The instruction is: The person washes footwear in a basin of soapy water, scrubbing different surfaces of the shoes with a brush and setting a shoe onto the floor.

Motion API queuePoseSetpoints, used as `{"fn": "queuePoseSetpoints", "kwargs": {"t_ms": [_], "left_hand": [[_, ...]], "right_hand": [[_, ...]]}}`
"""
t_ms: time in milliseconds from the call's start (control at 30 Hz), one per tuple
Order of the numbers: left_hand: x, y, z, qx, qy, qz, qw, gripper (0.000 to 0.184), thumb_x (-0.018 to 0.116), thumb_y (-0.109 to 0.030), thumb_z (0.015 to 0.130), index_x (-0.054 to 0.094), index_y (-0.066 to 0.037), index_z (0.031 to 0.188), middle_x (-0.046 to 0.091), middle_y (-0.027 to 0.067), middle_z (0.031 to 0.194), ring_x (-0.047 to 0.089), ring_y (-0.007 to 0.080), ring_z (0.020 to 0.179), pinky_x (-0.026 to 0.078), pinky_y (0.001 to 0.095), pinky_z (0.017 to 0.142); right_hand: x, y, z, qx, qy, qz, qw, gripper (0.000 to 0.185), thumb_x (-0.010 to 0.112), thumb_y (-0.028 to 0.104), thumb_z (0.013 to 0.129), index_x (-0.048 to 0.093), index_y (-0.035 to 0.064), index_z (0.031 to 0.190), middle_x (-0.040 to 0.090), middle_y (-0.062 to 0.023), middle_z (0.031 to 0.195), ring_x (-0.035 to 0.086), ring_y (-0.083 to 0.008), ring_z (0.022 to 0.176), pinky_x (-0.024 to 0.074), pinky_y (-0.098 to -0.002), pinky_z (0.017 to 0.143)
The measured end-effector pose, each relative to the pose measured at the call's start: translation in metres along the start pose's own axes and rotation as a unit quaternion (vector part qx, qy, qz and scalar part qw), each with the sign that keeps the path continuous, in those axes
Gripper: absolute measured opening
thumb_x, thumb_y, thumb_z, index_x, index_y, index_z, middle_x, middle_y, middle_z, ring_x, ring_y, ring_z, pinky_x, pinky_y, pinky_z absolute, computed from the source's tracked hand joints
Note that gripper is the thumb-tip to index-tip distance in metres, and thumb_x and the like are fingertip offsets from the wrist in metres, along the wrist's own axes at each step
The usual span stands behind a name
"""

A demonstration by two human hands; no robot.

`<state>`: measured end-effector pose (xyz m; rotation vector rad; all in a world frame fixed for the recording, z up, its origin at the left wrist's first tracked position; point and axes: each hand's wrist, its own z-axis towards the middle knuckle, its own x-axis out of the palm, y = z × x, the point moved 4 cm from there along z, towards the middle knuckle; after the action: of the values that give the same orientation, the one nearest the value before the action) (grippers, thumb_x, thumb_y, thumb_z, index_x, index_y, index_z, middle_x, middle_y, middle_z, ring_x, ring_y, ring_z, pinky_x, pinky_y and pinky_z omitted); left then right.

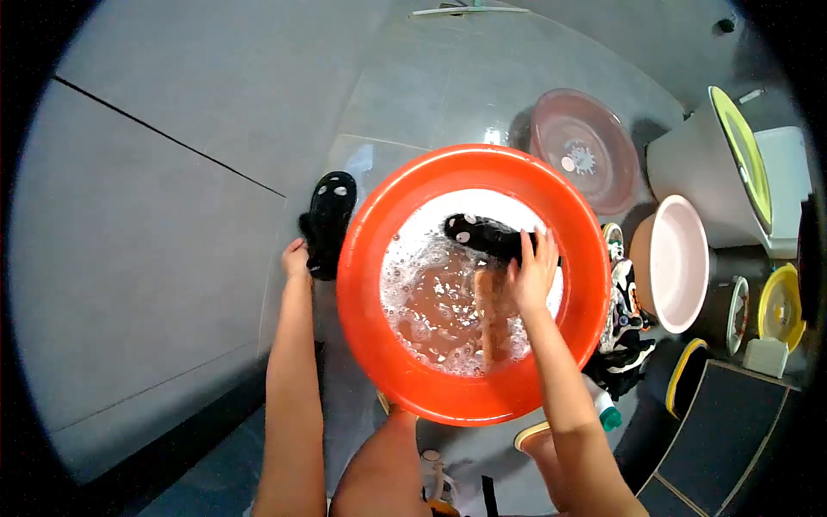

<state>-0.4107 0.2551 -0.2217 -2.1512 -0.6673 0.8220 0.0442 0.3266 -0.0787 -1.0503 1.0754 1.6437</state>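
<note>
A large orange tub (360,336) holds brownish, sudsy water. Inside it a black slipper (482,234) with pale oval spots floats near the far side. My right hand (536,274) lies over that slipper's right end, fingers spread and touching it. Left of the tub, a matching black slipper (332,207) stands out of the water by the wall. At its lower left edge, my left hand (295,258) is closed on it, some fingertips hidden behind. A long, brush-like or board-like brownish thing (486,314) lies partly under the water, its kind unclear.
A translucent pinkish basin (586,151) sits behind the tub. To the right are a pale pink basin (680,263), a grey bin (698,168) with a lime rim, and a yellow basin (782,306). Shoes (627,345) and a green-capped bottle (608,414) lie close beside the tub.
</note>
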Motion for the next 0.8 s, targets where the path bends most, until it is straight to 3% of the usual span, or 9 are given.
{"fn": "queuePoseSetpoints", "kwargs": {"t_ms": [167,300,367,433,600,633,700,767,800], "left_hand": [[0.0,-0.029,-0.044,0.203,-0.051,-0.061,0.976,0.026,0.045,-0.007,0.086,0.056,0.0,0.108,0.056,0.009,0.107,0.052,0.0198,0.099,0.039,0.0304,0.088],[0.028,-0.114,-0.183,0.505,-0.186,0.067,0.84,0.026,0.045,-0.006,0.086,0.054,0.0,0.109,0.054,0.0139,0.109,0.051,0.0236,0.104,0.037,0.0344,0.092],[0.058,-0.104,-0.203,0.533,-0.027,-0.02,0.846,0.024,0.047,-0.006,0.085,0.054,0.0,0.108,0.054,0.0133,0.108,0.052,0.0229,0.101,0.04,0.0346,0.09],[0.101,-0.077,-0.221,0.346,0.159,-0.081,0.921,0.023,0.049,-0.007,0.085,0.053,0.001,0.107,0.053,0.0135,0.109,0.054,0.0233,0.098,0.043,0.0334,0.086],[0.19,0.045,-0.194,0.169,0.242,0.086,0.952,0.059,0.06,-0.027,0.081,0.035,0.0,0.127,0.049,0.0203,0.119,0.052,0.0304,0.104,0.04,0.036,0.09],[0.191,0.037,-0.205,0.142,0.257,0.14,0.946,0.059,0.057,-0.034,0.083,0.037,0.001,0.126,0.048,0.0222,0.121,0.049,0.032,0.108,0.036,0.0361,0.093],[0.201,0.054,-0.191,0.141,0.322,0.162,0.922,0.056,0.053,-0.038,0.084,0.043,0.002,0.121,0.05,0.023,0.118,0.05,0.031,0.109,0.037,0.0347,0.093],[0.2,0.056,-0.19,0.2,0.361,0.166,0.896,0.043,0.049,-0.036,0.086,0.056,0.001,0.108,0.06,0.0193,0.102,0.056,0.0298,0.098,0.042,0.0343,0.086],[0.202,0.071,-0.178,0.197,0.359,0.176,0.895,0.041,0.049,-0.035,0.086,0.057,0.0,0.106,0.061,0.0182,0.099,0.057,0.0295,0.096,0.042,0.034,0.084]], "right_hand": [[0.011,-0.032,0.046,0.042,0.189,-0.085,0.977,0.05,0.066,0.017,0.066,0.053,0.0109,0.114,0.054,-0.0142,0.111,0.049,-0.0299,0.105,0.0309,-0.0485,0.095],[0.032,-0.043,0.028,0.048,0.271,-0.024,0.961,0.029,0.066,0.023,0.068,0.063,0.0115,0.094,0.063,-0.012,0.08,0.061,-0.0299,0.073,0.0461,-0.0431,0.073],[0.022,-0.03,0.009,0.053,0.229,0.055,0.97,0.021,0.065,0.025,0.069,0.065,0.0088,0.082,0.061,-0.0161,0.072,0.06,-0.0328,0.067,0.0472,-0.0421,0.061],[0.034,-0.024,-0.019,0.104,0.21,0.209,0.95,0.024,0.066,0.026,0.072,0.065,0.008,0.088,0.062,-0.016,0.072,0.062,-0.0273,0.067,0.0478,-0.0383,0.063],[0.06,-0.013,-0.088,0.393,0.161,0.551,0.718,0.04,0.054,0.035,0.086,0.058,-0.0001,0.105,0.062,-0.0022,0.089,0.055,-0.0123,0.078,0.0446,-0.0255,0.071],[0.05,-0.001,-0.102,0.552,0.079,0.633,0.537,0.041,0.049,0.037,0.089,0.055,0.0018,0.109,0.061,-0.0037,0.089,0.054,-0.0135,0.076,0.0444,-0.0275,0.07],[0.075,-0.001,-0.148,0.592,-0.031,0.703,0.392,0.041,0.046,0.039,0.089,0.054,0.0034,0.108,0.058,-0.004,0.088,0.053,-0.015,0.076,0.0438,-0.0322,0.071],[0.1,0.019,-0.187,0.522,0.172,0.665,0.506,0.04,0.052,0.04,0.086,0.054,0.0054,0.106,0.054,-0.0037,0.091,0.049,-0.0137,0.085,0.042,-0.0355,0.074],[0.122,0.03,-0.206,0.439,0.27,0.571,0.639,0.041,0.057,0.039,0.082,0.053,0.0055,0.106,0.055,-0.0063,0.092,0.051,-0.0165,0.087,0.0425,-0.0372,0.074]]}}
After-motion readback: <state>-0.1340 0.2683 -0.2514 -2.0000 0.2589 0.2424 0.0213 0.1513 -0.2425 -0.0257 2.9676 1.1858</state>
